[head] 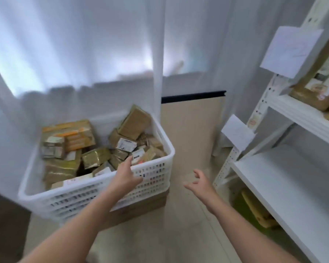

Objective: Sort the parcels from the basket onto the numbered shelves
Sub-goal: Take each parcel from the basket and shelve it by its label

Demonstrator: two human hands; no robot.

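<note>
The parcels [95, 158] are lying heaped in the white plastic basket [74, 198] at the centre left of the frame, brown and olive packets tilted every way, several of them bearing white labels. The basket is sitting on a cardboard box [141, 207] that is standing on the floor [179, 234]. We are holding our left hand [124, 174] over the basket's near right rim, its fingers [128, 161] stretched out and gripping nothing. Their tips are lying right at a small parcel with a white label [138, 154]; with the blur, we are unable to tell whether they are touching it. We are holding our right hand [199, 182] in the air at the lower centre right, between the basket and the shelves [285, 186], apart from both. Its fingers [197, 172] are spread and loosely curled, holding nothing. The white shelves are filling the right edge of the frame. A brown parcel with labels [319, 80] is lying on the upper board at the upper right. Two white paper sheets [291, 52] [237, 132] are hanging on the shelf post, their writing too faint for us to read. A beige board with a black top edge [192, 126] is standing behind the basket, and a white curtain [84, 54] is hanging across the upper left
</note>
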